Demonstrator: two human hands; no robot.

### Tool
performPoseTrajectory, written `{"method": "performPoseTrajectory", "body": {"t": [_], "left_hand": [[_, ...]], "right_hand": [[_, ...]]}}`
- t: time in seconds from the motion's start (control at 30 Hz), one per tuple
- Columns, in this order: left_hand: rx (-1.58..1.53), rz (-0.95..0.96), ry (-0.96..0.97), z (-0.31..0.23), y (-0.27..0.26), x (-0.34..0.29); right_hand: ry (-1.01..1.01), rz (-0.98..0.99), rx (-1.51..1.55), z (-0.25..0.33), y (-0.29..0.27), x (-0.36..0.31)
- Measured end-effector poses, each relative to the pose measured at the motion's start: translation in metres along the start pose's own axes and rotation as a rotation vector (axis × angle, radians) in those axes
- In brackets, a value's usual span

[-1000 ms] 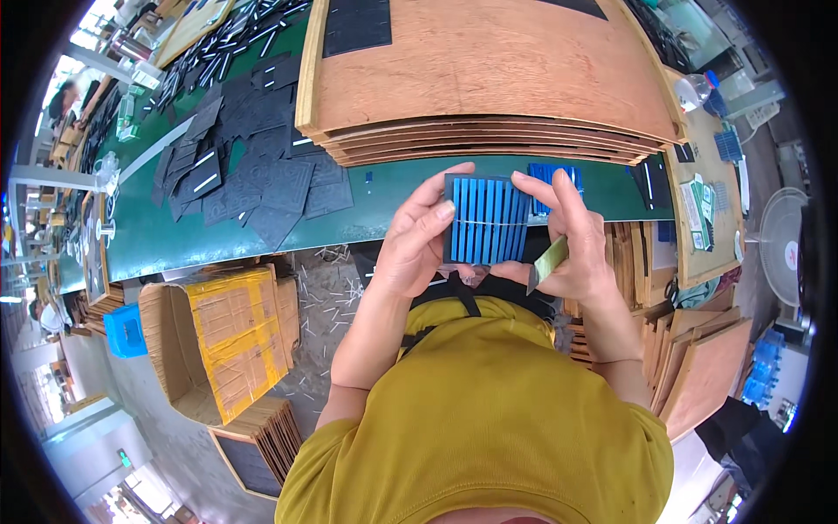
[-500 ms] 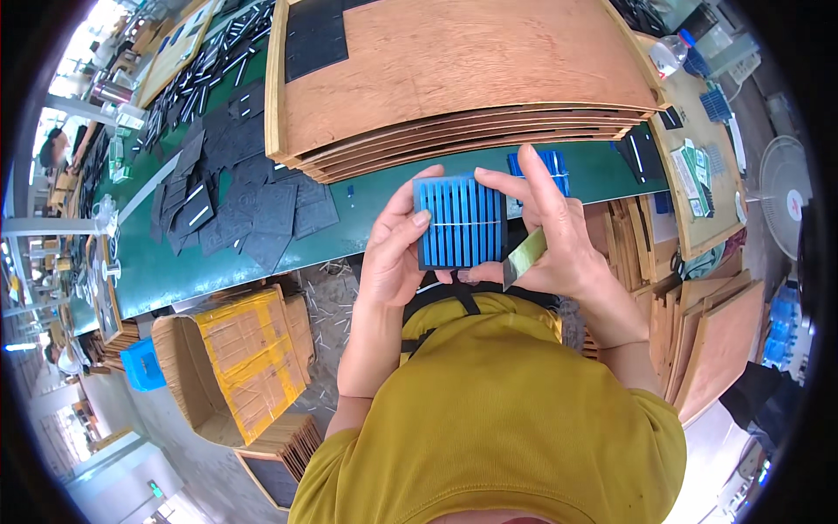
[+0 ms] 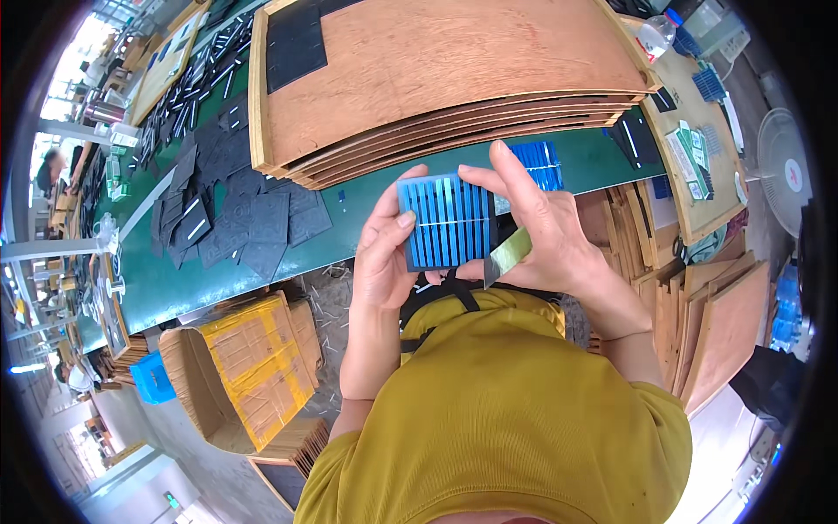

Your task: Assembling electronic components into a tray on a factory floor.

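My left hand (image 3: 381, 258) grips the left edge of a small square panel (image 3: 447, 224), its thumb on the front. The panel carries upright blue strips on a dark backing, crossed by a thin pale line. My right hand (image 3: 559, 240) pinches a short flat blade (image 3: 509, 257) with a green-yellow covering and a dark pointed end, low beside the panel's right edge. One right finger touches the panel's top right corner; another points upward. Behind the right hand, a second group of blue strips (image 3: 539, 164) lies on the green table (image 3: 367, 218).
Stacked wooden trays (image 3: 454, 61) stand on the table ahead. Dark flat sheets (image 3: 253, 214) are heaped to the left. A taped cardboard box (image 3: 262, 367) sits below left. Wooden boards (image 3: 720, 327) lean at right, below a side table with a bottle (image 3: 656, 37). A fan (image 3: 786, 175) stands far right.
The whole view has shifted slightly, and the panel with both hands sits a little further left in the picture. Both grips look the same.
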State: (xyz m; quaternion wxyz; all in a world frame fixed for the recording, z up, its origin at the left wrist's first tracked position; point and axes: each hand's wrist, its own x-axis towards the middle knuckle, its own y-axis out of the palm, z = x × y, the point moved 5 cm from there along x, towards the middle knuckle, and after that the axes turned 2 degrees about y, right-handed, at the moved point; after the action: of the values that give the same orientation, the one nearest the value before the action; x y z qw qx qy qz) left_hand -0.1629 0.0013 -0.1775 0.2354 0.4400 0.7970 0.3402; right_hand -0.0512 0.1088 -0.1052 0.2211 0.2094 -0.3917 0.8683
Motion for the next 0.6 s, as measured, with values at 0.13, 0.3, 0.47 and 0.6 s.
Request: {"method": "performPoseTrajectory", "body": {"t": [0.13, 0.3, 0.47, 0.6], "left_hand": [[-0.002, 0.015, -0.012, 0.0000, -0.0012, 0.0001], [-0.026, 0.042, -0.031, 0.0006, -0.0013, 0.0003], [-0.018, 0.010, -0.027, 0.0010, -0.0012, -0.0002], [-0.027, 0.014, -0.026, 0.0008, -0.0009, -0.0007]], "right_hand": [[0.010, 0.001, 0.014, 0.0011, -0.0011, 0.0005], [-0.018, -0.022, 0.022, -0.0003, -0.0001, -0.0001], [0.018, -0.002, 0.048, 0.0003, 0.0000, -0.0006], [-0.016, -0.029, 0.028, -0.0005, 0.0007, -0.0002]]}}
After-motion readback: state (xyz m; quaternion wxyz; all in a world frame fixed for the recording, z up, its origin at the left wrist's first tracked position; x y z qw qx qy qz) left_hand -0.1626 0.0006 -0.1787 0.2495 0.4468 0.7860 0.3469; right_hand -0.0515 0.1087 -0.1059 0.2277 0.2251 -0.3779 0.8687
